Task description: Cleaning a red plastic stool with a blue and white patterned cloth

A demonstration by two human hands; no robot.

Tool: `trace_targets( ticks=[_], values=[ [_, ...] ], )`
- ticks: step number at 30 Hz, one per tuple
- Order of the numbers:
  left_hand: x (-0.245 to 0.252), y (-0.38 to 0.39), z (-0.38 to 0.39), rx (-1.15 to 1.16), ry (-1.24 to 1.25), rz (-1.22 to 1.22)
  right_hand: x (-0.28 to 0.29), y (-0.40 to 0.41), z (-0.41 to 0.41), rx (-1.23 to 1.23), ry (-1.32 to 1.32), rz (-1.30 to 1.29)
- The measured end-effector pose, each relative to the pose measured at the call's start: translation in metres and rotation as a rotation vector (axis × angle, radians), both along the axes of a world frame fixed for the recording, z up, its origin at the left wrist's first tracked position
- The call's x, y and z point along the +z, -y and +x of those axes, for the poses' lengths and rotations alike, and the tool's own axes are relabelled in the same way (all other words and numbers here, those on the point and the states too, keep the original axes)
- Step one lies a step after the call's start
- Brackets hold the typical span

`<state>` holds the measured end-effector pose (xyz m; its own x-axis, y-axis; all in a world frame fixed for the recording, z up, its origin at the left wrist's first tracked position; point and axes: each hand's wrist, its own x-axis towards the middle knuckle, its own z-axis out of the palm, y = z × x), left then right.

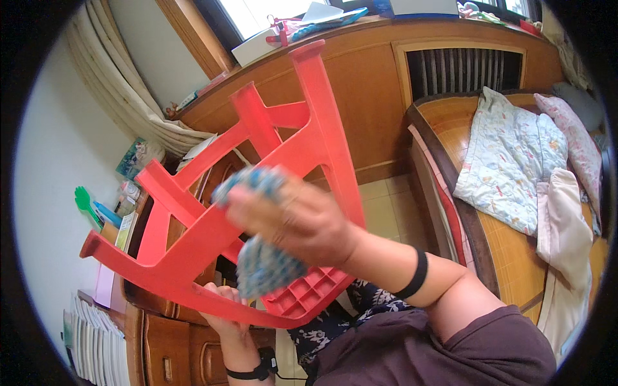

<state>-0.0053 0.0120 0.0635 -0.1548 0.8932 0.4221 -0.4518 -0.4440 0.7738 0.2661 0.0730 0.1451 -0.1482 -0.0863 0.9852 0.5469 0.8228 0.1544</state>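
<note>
A red plastic stool [207, 231] is held up in front of me, tipped so that its legs point away and the ribbed underside of the seat [309, 292] faces up near my lap. My left hand [224, 309] grips the stool low down by the seat end, its fingers partly hidden behind the red plastic. In my right hand [304, 217] is a blue and white checked cloth [270, 268], bunched up and pressed at a crossbar between the legs. Hand and cloth are blurred there, and the cloth's loose end hangs below the palm.
On the right stands a bed [507, 260] with a quilt [512, 159] and pale trousers [562, 241]. A wooden desk [166, 337] is at left, beside a row of books [96, 342]. Behind the stool runs a wood-panelled wall [362, 91] with a radiator [463, 72].
</note>
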Motion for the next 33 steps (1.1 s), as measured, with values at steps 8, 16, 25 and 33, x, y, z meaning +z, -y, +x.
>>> trace_targets(
  ticks=[8, 16, 25, 33],
  values=[
    [0.005, -0.016, -0.018, -0.300, 0.028, 0.031, -0.019, -0.024, 0.081, -0.031, -0.524, -0.355],
    [-0.007, -0.032, -0.046, -0.335, 0.074, 0.050, -0.020, -0.016, 0.071, 1.047, -0.719, -1.004],
    [-0.003, -0.027, -0.049, 0.395, -0.210, -0.012, -0.030, 0.027, 0.047, 1.056, -0.794, -1.063],
    [-0.009, -0.026, 0.013, 1.051, -0.650, 0.277, -0.013, 0.072, 0.003, 1.003, -0.897, -1.005]
  ],
)
